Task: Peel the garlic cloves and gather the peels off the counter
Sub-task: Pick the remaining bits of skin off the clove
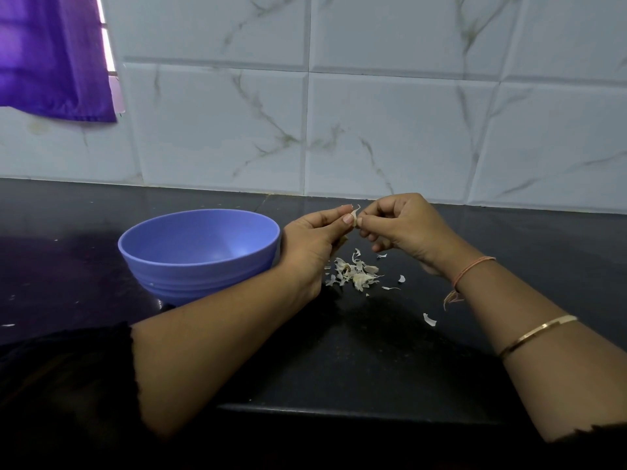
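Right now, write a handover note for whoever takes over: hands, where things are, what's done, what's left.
Hands: the left hand and the right hand both pinch one garlic clove between their fingertips, above the counter. A bit of skin sticks up from it.
Things: a pile of peels lies on the counter just below the hands. A stray peel lies nearer the right forearm. The blue bowl stands left of the left hand; no cloves show in the part of its inside that is visible.
Done: some peeling, judging by the pile.
Left: finish this clove, then gather all the peels.
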Demonstrator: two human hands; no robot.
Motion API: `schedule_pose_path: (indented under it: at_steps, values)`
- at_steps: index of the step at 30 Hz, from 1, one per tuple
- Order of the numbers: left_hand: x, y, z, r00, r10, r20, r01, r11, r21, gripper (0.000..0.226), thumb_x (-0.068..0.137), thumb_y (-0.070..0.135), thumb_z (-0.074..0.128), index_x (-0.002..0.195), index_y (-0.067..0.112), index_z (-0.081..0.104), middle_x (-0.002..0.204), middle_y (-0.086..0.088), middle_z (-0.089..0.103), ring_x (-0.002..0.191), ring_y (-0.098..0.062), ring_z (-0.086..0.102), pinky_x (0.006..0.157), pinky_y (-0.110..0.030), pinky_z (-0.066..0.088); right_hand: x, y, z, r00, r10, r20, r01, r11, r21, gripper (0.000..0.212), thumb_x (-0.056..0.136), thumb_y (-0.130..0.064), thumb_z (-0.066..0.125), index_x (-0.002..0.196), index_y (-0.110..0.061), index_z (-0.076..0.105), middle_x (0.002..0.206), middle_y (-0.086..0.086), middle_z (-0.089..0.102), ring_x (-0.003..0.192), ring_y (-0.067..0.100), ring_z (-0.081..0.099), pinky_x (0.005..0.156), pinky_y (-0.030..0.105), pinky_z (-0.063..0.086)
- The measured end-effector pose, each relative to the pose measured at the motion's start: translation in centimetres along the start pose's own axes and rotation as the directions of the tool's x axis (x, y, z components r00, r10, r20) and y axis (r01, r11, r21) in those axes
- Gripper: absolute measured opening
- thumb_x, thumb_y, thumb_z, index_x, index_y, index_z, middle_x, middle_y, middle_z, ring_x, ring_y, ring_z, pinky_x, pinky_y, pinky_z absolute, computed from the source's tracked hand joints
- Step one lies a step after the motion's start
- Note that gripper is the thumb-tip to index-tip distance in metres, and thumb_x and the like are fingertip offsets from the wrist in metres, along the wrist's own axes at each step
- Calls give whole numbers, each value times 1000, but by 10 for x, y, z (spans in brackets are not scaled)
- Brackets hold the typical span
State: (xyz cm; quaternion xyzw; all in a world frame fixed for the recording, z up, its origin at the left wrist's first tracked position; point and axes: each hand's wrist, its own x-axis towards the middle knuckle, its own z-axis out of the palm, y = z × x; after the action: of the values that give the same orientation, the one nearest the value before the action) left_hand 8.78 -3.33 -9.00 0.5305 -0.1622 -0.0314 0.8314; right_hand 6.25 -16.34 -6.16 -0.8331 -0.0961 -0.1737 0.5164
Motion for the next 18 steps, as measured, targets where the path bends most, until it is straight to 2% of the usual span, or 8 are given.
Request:
schedule_pose_path:
  at_steps: [5,13,18]
  values:
    - [0,-1,0,1000,21,6,-21,999,46,12,82,2,63,83,13,68,68,7,70,75,-6,63,81,-21,48,0,1,0,1000,-12,10,12,1000,-26,10,83,-7,62,75,-2,64,64,5,59,54,6,54,51,17,49]
    - [-1,-1,1,1000,23,16,-24,999,47,13,83,1,62,83,12,68,63,9,69,73,-5,62,75,-17,49,1,2,-2,1000,-24,13,25,999,-34,11,82,-7,64,78,3,64,63,5,58,54,5,53,52,16,49]
    - [-1,0,2,1000,13,17,-14,999,36,13,84,1,61,84,12,68,65,8,69,71,-4,62,75,-18,49,1,3,0,1000,-14,2,14,1000,-12,11,82,-9,65,74,-1,63,62,4,56,54,6,51,51,17,49]
